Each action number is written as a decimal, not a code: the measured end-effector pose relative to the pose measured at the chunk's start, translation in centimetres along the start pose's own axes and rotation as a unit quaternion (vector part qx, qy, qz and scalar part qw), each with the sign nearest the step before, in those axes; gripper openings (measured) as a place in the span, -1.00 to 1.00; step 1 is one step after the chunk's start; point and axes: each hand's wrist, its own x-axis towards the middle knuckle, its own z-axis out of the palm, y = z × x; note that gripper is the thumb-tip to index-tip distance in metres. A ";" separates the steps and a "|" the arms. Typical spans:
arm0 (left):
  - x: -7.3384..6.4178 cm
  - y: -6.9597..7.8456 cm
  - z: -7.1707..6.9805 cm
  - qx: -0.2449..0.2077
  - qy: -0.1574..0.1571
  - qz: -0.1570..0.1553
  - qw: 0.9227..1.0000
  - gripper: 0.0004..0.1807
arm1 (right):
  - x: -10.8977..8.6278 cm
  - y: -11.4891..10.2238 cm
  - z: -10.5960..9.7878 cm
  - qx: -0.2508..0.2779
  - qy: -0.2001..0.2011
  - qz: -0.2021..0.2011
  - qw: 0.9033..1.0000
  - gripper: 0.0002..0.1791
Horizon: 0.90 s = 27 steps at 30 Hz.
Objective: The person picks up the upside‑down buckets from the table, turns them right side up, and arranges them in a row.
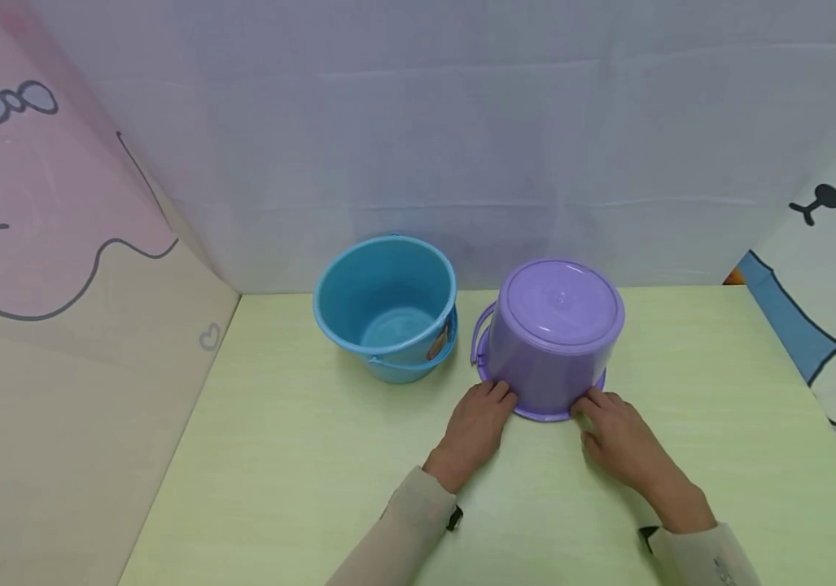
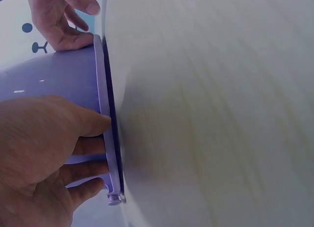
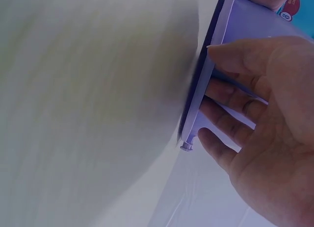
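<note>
Pale-green tabletop (image 1: 256, 480), purple bucket (image 1: 557, 350) mouth-down.

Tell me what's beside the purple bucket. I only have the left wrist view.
Observer: A blue bucket, on the left of the purple bucket in the head view.
Operator: Upright or flipped?
Observer: Upright; the head view looks down into it.
Operator: Where's the purple one's handle?
Observer: The purple handle sticks out on the side facing the blue bucket.
</note>
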 end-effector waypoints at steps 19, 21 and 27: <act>-0.3 0.0 -0.2 -0.006 0.041 0.001 0.999 -0.82 | 0.2 -0.5 -0.9 -0.005 0.007 -0.015 1.000 -0.56; -0.3 0.0 -0.3 -0.008 0.041 0.000 0.999 -0.82 | 0.2 -0.6 -1.0 -0.005 0.010 -0.018 1.000 -0.55; -0.4 0.0 -0.6 -0.012 0.039 -0.002 0.999 -0.83 | 0.3 -0.9 -1.2 -0.006 0.009 -0.015 1.000 -0.55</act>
